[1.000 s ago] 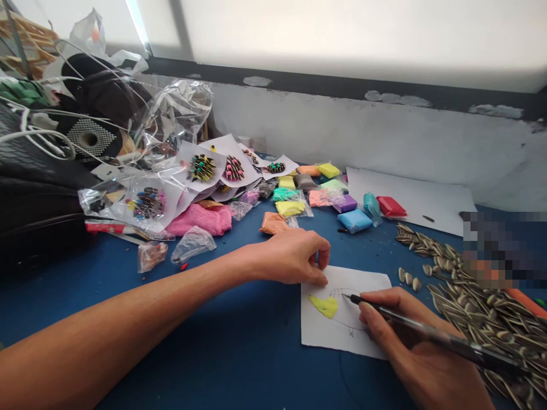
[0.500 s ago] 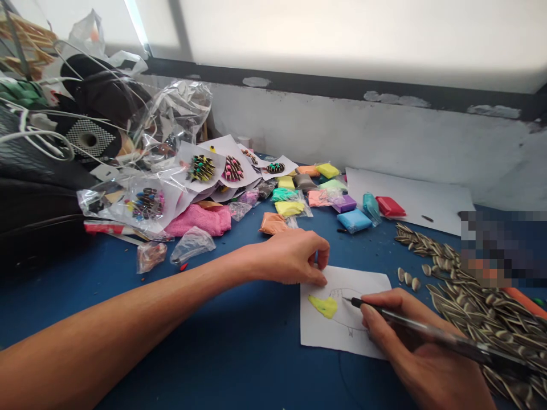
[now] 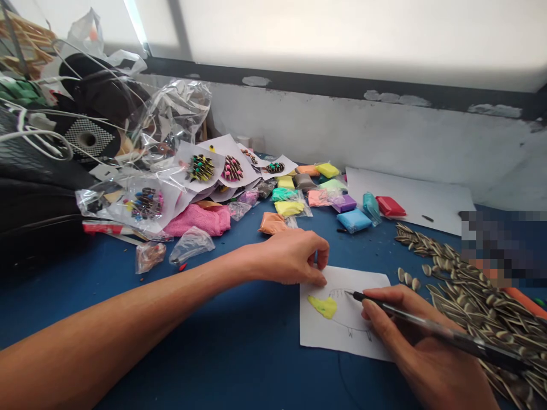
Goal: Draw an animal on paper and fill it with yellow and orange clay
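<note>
A small white sheet of paper point(image 3: 325, 336) lies on the blue table, with a pen-drawn outline and short strokes on it. A flat piece of yellow modelling clay point(image 3: 323, 307) covers the outline's left end. With fingers curled, my left hand point(image 3: 297, 256) holds the sheet at its upper left corner, thumb on the paper. My right hand point(image 3: 423, 347) is closed around a black pen point(image 3: 410, 319), whose tip is at the top line of the drawing. Part of the sheet's right side is hidden beneath this hand. Striped sunflower seeds point(image 3: 482, 310) are heaped to the right of it.
Wrapped clay packs, including a blue one point(image 3: 354, 220) and a red one point(image 3: 390, 206), lie behind the sheet. Papers bearing decorated seeds point(image 3: 233, 168), a pink cloth point(image 3: 199, 220) and clear bags are at the left. A larger white sheet point(image 3: 440, 196) lies by the wall.
The pen tip has shifted slightly right and up along the drawn outline, with more short strokes visible. My left hand has stayed on the paper's corner.
</note>
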The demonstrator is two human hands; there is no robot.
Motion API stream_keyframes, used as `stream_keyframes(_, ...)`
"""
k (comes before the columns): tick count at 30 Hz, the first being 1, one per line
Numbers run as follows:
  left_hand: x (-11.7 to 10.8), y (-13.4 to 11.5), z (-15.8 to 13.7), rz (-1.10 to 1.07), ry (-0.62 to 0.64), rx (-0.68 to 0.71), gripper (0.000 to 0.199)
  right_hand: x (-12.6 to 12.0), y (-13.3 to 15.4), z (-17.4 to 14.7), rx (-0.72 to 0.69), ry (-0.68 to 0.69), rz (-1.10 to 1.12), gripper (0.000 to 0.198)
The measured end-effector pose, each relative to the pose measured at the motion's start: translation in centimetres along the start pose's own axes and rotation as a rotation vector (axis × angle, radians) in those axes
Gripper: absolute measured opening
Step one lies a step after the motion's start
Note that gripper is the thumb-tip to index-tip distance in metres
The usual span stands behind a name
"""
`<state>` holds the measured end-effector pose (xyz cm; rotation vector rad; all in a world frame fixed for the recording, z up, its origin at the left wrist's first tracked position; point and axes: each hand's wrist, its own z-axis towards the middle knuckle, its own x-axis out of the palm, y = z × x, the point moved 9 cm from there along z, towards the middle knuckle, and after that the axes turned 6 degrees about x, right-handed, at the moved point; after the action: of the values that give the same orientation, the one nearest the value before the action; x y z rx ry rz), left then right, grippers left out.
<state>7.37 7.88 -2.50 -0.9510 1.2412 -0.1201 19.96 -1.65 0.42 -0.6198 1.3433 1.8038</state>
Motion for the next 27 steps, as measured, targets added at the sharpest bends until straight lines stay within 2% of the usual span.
stream_keyframes(14,0.0,0.0,-0.1,0.002,-0.005,0.003,0.021,-0.1,0.6,0.0,-0.064,-0.019,-0.023,0.009)
stream_keyframes(20,0.1,0.1,0.0,-0.01,0.001,0.002,0.021,-1.0,0.7,-0.1,-0.086,-0.097,-0.09,0.009)
stream_keyframes(27,0.1,0.2,0.0,0.001,0.006,-0.009,0.021,-1.1,0.8,0.0,-0.126,-0.101,-0.092,0.008)
